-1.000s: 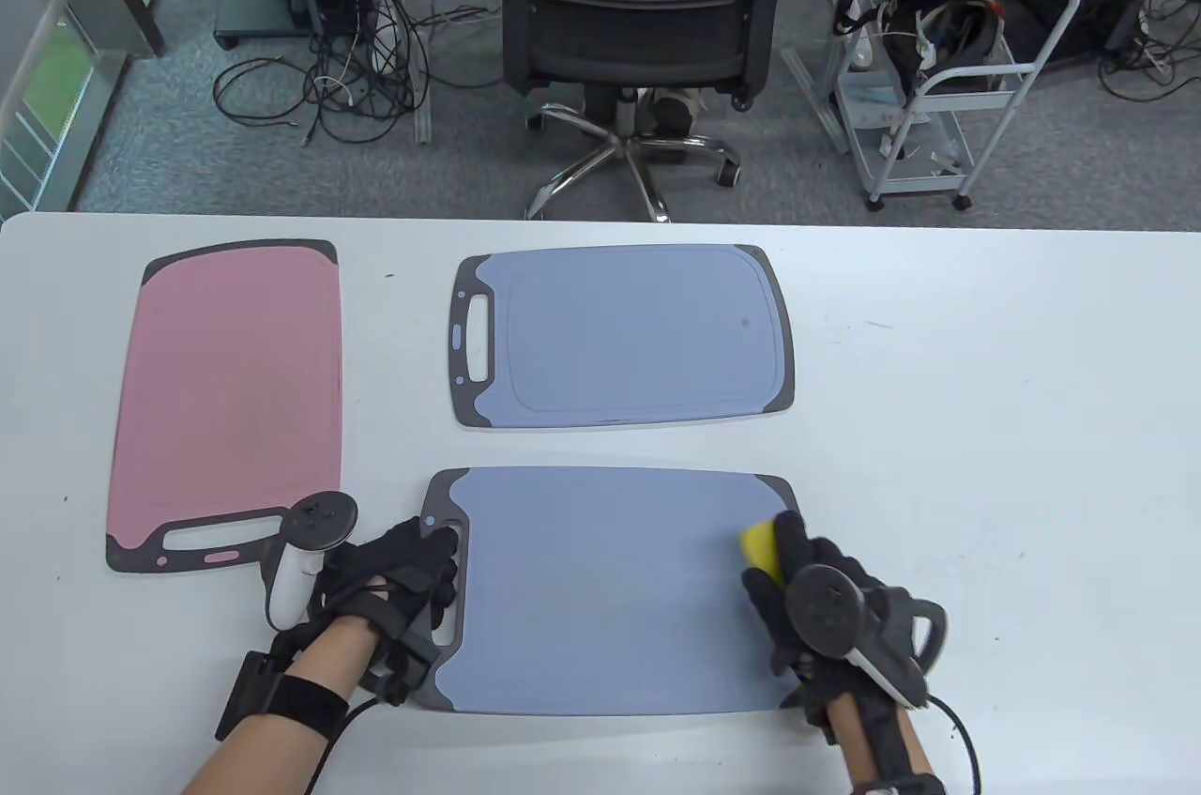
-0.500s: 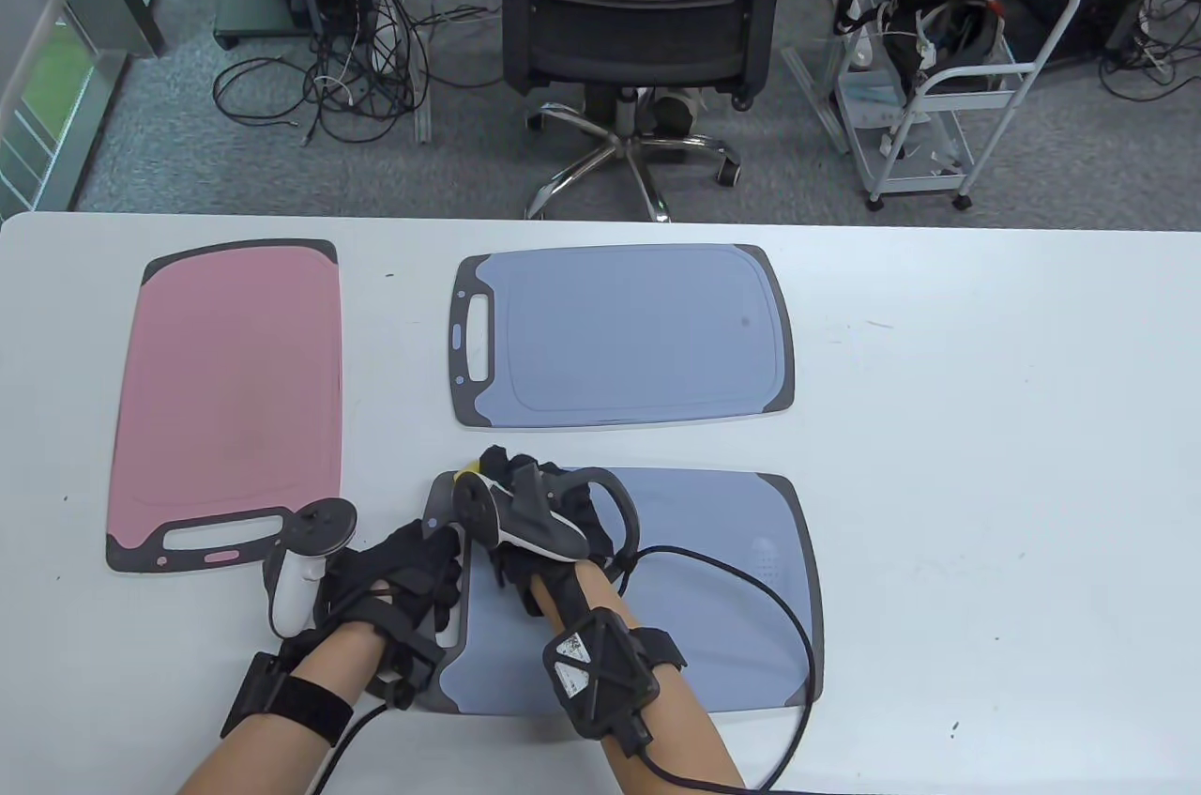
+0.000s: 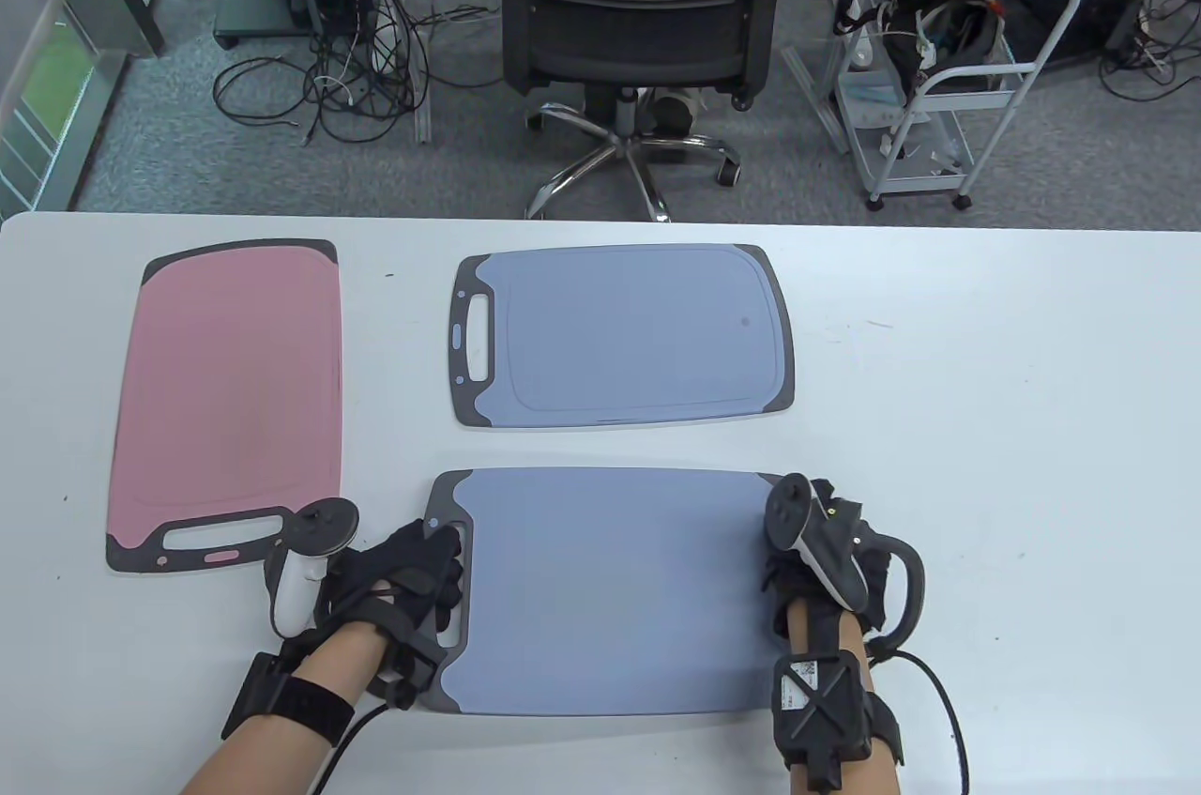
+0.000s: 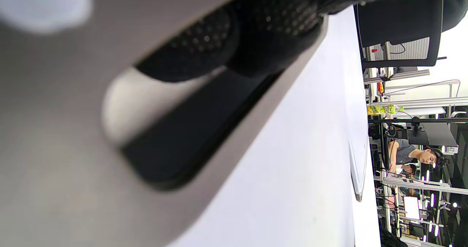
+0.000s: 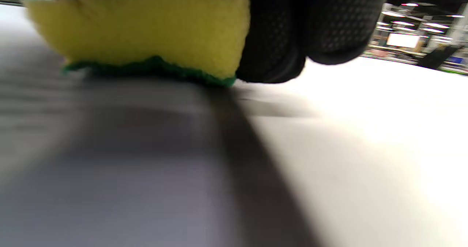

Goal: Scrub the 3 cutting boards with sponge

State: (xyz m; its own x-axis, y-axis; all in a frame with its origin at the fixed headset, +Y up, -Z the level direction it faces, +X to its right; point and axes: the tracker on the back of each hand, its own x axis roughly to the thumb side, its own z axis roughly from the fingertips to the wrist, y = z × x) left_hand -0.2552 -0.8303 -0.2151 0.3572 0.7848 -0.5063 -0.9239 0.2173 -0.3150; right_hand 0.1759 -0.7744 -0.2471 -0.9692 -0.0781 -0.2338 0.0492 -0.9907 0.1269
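So the whole thing sits on a plain white table (image 3: 985, 420) with a matte top. Closest to the person is a big blue-grey plastic cutting board with dark grey ends (image 3: 610, 588), lying flat, its handle slot on the left. The gloved left hand (image 3: 403, 574) rests on that handle end, fingers hooked into the slot, so it's gripping the board. The gloved right hand (image 3: 826, 551) is at the board's right end, and in the right wrist view its fingers (image 5: 292, 31) are curled round a yellow sponge with a green scouring layer (image 5: 146, 31), green side down on the board right by the dark edge strip. From above the sponge is hidden under the hand. Off to the left lies a pink cutting board with a dark handle end (image 3: 230, 401), handle toward the person, well apart from the near board. Just behind the near board is a second blue-grey cutting board with a juice groove (image 3: 624, 335), handle to the left, with a small dark spot on its right half. Past the table there's grey carpet, a black mesh office chair on a chrome star base (image 3: 638, 7), tangled cables (image 3: 328, 82) on the left and a white wheeled cart (image 3: 948, 100) on the right.
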